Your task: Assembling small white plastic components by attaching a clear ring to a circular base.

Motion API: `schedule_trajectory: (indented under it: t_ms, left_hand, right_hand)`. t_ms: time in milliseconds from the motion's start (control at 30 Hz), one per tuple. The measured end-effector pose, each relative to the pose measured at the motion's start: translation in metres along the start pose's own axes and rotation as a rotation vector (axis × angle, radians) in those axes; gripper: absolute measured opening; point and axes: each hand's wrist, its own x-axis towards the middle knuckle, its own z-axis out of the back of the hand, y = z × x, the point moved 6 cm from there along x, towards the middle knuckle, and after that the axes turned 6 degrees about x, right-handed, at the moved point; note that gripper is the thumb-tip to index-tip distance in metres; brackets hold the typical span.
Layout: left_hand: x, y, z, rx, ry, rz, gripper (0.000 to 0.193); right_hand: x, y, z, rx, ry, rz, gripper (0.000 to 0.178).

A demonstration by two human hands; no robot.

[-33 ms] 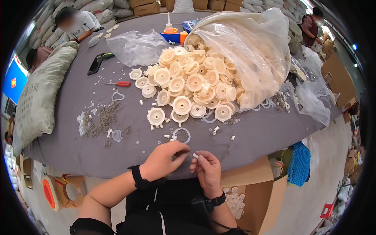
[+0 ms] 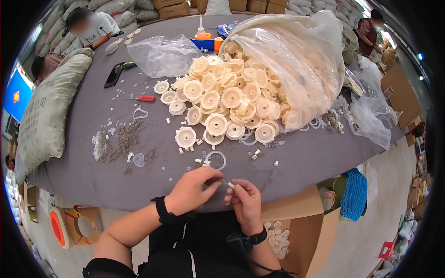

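Close to the table's near edge, my right hand [image 2: 245, 200] pinches a small white plastic plug [image 2: 231, 185] between thumb and fingers. My left hand [image 2: 195, 186] is closed just beside it, its fingertips on a thin greyish coil spring [image 2: 222, 181]. A small gap separates the two pieces. Beyond my left fingers lies a translucent ring [image 2: 215, 160], with a white plug [image 2: 206, 163] at its edge. Farther off, many cream plastic wheels [image 2: 216, 124] spill out of a large transparent bag [image 2: 296, 60].
Left on the table are a heap of springs [image 2: 124, 139], a red-handled screwdriver [image 2: 147, 98], a phone [image 2: 112, 76] and a stuffed sack [image 2: 51, 111]. A glue bottle [image 2: 200, 33] stands behind the wheels. An open carton [image 2: 320, 231] with white parts sits below right. Other people are at the far corners.
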Motion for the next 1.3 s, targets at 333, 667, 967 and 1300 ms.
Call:
schedule_trajectory:
  t_ms: [333,667,967,1300]
  left_hand:
    - [-0.024,0.009,0.005,-0.033,-0.108,0.027,0.018]
    - [-0.029,0.020,0.006,-0.121,-0.109,0.051,0.021]
    - [0.032,0.066,0.077,0.682,-0.362,0.074,0.041]
    - [0.024,0.059,0.086,0.497,-0.464,0.018,0.016]
  right_hand:
    - [-0.002,-0.016,-0.016,-0.140,0.016,-0.100,0.014]
    - [0.003,-0.022,-0.023,-0.172,0.069,-0.056,0.017]
    - [0.007,-0.027,-0.016,-0.211,0.054,0.034,0.016]
    - [0.002,-0.023,-0.021,-0.193,0.080,0.133,0.014]
